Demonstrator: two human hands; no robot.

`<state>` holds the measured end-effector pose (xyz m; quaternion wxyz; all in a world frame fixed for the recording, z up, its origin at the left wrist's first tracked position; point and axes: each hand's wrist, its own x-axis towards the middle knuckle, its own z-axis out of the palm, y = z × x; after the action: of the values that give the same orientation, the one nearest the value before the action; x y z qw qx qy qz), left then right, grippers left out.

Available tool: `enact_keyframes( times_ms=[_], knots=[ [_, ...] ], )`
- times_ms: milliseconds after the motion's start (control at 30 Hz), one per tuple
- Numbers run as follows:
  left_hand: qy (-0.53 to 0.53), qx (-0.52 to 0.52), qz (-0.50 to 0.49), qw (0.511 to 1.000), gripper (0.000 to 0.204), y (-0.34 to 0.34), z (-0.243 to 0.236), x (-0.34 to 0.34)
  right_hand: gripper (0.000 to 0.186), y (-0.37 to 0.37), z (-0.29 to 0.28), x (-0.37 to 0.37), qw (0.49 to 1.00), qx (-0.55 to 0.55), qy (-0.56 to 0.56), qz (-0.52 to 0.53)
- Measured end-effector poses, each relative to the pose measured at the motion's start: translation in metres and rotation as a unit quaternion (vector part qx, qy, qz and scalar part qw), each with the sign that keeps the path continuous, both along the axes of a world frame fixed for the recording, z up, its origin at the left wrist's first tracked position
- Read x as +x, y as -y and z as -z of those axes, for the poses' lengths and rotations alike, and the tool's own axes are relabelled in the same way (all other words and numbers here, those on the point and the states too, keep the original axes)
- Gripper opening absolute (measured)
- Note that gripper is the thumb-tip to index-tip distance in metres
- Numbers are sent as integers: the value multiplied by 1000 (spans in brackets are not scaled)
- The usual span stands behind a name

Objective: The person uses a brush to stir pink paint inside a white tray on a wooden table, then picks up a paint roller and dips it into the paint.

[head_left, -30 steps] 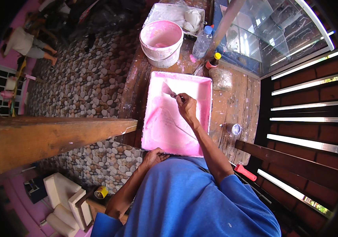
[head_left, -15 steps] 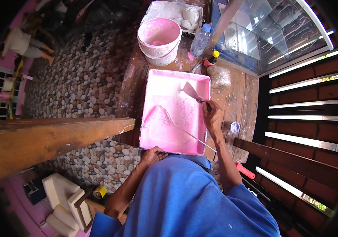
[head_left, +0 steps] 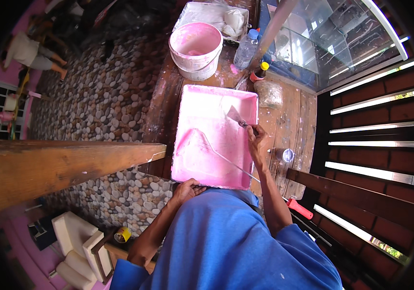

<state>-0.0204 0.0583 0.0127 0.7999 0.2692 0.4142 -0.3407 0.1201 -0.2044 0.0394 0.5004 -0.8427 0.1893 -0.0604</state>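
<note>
My right hand [head_left: 256, 140] is closed on the handle of a putty knife [head_left: 236, 116], whose metal blade is over the white paint in the upper right of a pink-coated paint tray [head_left: 183, 104]. A roller [head_left: 190, 137] lies inside that tray; its wire frame runs out toward a red handle [head_left: 300, 209] below the right forearm. At the tray's near left edge, my left hand [head_left: 185, 191] grips the rim with curled fingers, close against my blue shirt.
A pink-stained bucket [head_left: 195, 50], second tray [head_left: 209, 17], water bottle [head_left: 246, 50], yellow-capped bottle [head_left: 260, 72] and cup [head_left: 284, 155] share the worktable [head_left: 299, 121]. A wooden beam [head_left: 71, 169] juts in from the left, glass panes are upper right, and another person [head_left: 28, 50] is upper left.
The putty knife and my right hand moved right from the tray's middle toward its right side, lately shifting slightly upward. My left hand stayed at the rim.
</note>
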Motion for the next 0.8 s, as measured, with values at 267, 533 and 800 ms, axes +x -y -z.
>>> enact_keyframes(
  times_ms=[267,533,800],
  knots=[
    [-6,5,-4,1000,3,0,1,-1,21,8,-11,-5,991,-100,85,13],
    [6,7,7,1000,3,1,-1,0,18,5,-23,-9,982,-139,129,5],
    [20,5,26,999,7,-1,3,-1,19,4,-10,-11,996,-85,38,18]
  ],
)
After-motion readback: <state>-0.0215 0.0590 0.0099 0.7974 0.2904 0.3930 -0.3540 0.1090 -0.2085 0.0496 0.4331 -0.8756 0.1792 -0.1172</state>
